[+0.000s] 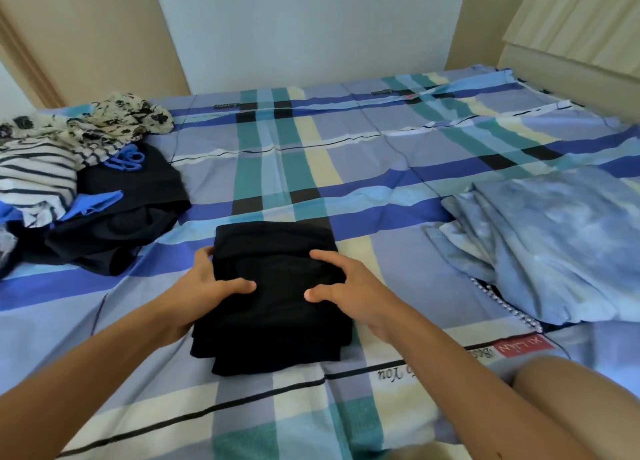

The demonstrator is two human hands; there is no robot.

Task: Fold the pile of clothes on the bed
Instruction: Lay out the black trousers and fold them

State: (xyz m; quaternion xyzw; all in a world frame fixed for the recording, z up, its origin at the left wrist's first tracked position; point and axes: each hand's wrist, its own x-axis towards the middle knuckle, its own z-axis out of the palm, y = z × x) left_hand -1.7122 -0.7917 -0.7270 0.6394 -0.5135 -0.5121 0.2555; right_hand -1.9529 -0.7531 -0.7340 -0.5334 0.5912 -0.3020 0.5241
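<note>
At the left edge of the bed point(311, 148) lay the pile of clothes point(86, 189), not yet folded. At least four fabrics could be told apart in it: a floral piece point(117, 120), a striped top point(34, 172), a dark garment with a blue drawstring point(138, 189) and a bright blue scrap point(93, 201). How many garments that made could not be told.

Towards the near edge, at about mid-width, sat one folded black garment point(273, 321). Its long axis ran away from the person, towards the far edge. The left hand point(204, 283) gripped its left side, thumb on top and fingers curled round the edge. The right hand point(346, 286) clutched the right side, with bent fingers and thumb digging into the top layer. The two hands flanked the bundle at the same height, neither nearer than the other, so lifting or sliding it would likely take both together.

Near the right edge lay one light-blue mottled garment point(554, 245), roughly folded and well apart from the black one. It looked like the likeliest place to stack the bundle. A bare knee point(571, 383) showed at the near right corner.
</note>
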